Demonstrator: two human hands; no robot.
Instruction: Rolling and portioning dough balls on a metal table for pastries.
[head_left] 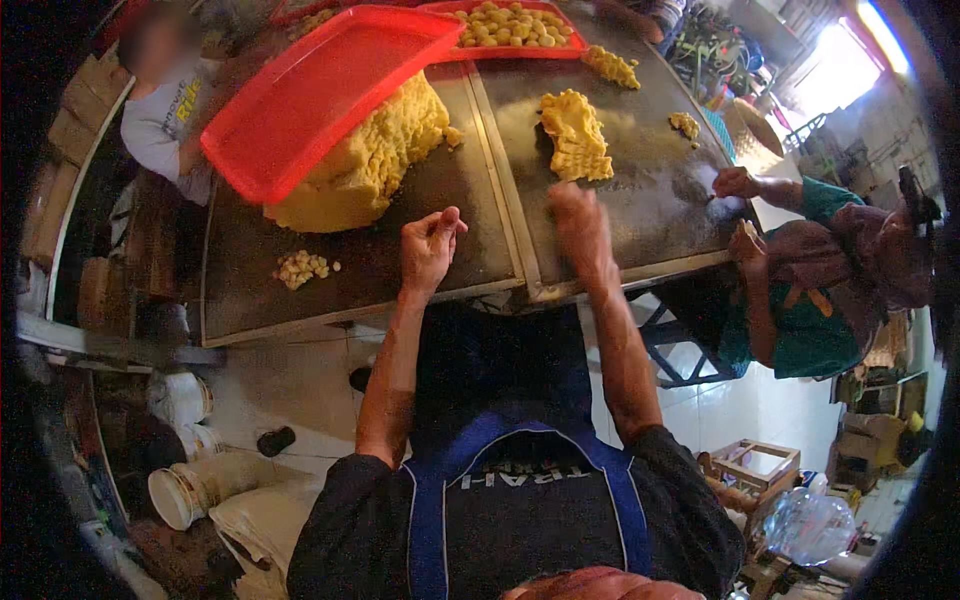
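My left hand (430, 250) is over the near left part of the dark table, its fingers curled in and thumb pressed toward them; whatever they pinch is too small to make out. Smeared by motion, my right hand (582, 225) is just below a flattened lump of yellow dough (576, 135), and I cannot tell if they touch. Left of my left hand stands a big block of yellow dough (345, 180), with an empty red tray (335, 95) tilted across its top. A cluster of small pale dough pieces (300, 268) lies near the table's left front.
A red tray of round dough balls (510, 25) is at the far side. Smaller dough lumps (612, 67) (685, 125) lie to the right. A co-worker in green (800, 320) works at the right edge; another person (165, 120) stands at the left. White buckets (180, 495) are on the floor.
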